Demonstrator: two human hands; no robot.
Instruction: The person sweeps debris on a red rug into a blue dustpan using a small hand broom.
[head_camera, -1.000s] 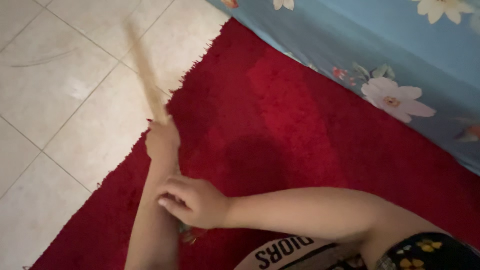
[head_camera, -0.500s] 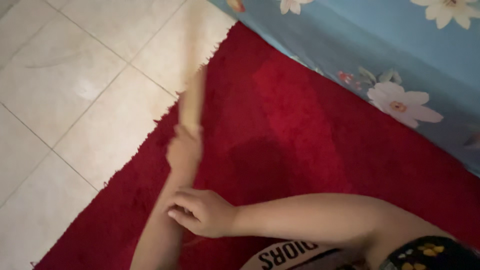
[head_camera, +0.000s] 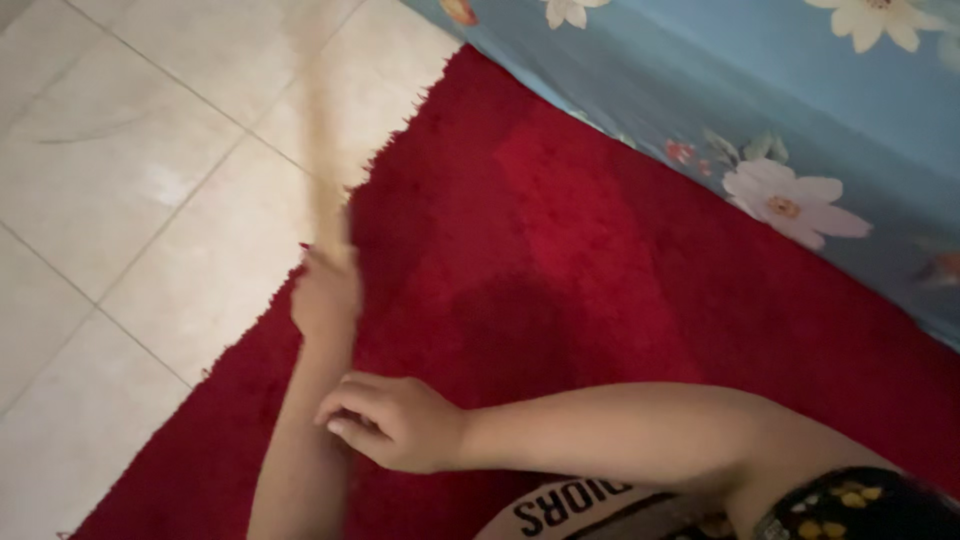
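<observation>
— How are the two arms set?

— The left arm runs straight up from the bottom edge of the view, over the red rug (head_camera: 560, 260), with the left hand (head_camera: 325, 295) at its far end, right at the rug's frayed left edge. The right arm comes in from the lower right, forearm lying almost level, and the right hand (head_camera: 392, 420) rests across the left forearm, fingers curled around something there — what lies under them I cannot make out.

— And the left hand, is it clenched?

— It is clenched around the lower end of a pale stick (head_camera: 322, 150). The hand itself is blurred, so the single fingers do not show.

— Which way does the stick point?

— Away from the person. Its long axis runs from the fist up toward the top edge of the view, close to upright in the picture and nearly in line with the forearm. It is badly smeared, and its far tip fades into the pale floor tiles (head_camera: 120, 200), so I cannot tell where it ends.

— Where does it sit over the floor?

— Its length lies over the tiles, just beside the rug's left edge, near the rug's far corner. Along the rug's right edge hangs a blue cloth with white flowers (head_camera: 800, 110), well apart from both hands.
</observation>
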